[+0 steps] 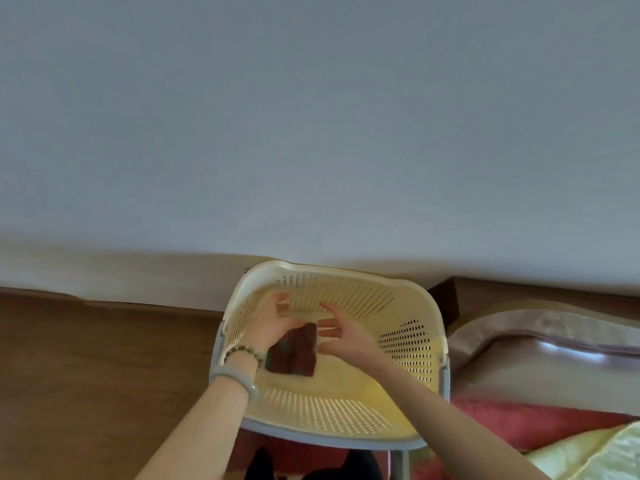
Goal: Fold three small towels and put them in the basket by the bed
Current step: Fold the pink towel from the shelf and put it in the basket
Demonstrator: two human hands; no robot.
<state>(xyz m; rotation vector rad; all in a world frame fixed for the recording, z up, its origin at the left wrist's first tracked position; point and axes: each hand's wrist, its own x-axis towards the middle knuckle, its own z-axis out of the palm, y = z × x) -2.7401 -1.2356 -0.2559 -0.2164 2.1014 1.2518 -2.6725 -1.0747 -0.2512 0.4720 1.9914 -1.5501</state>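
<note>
Towel: one dark red folded towel (294, 356) lies flat on the floor of the basket (405, 344), left of its middle.
Other towels: I see no others in the basket or elsewhere.
Left grip (273, 323): fingers loosely bent and holding nothing that I can see; it hangs over the towel's far-left corner, so contact there is hidden.
Right grip (341, 332): released, fingers spread, just beside the towel's far-right corner and apart from it.
Key relation: the towel sits below and slightly nearer the person than both grips. Its somewhat longer side seems to run from near wall to far wall. The left grip is the closer one.
Judgement: this towel looks delivered. The next move is likely both grips lifting straight up, clear of the basket walls.
Bed (540, 362): just right of the basket, with pillows and a quilt.
</note>
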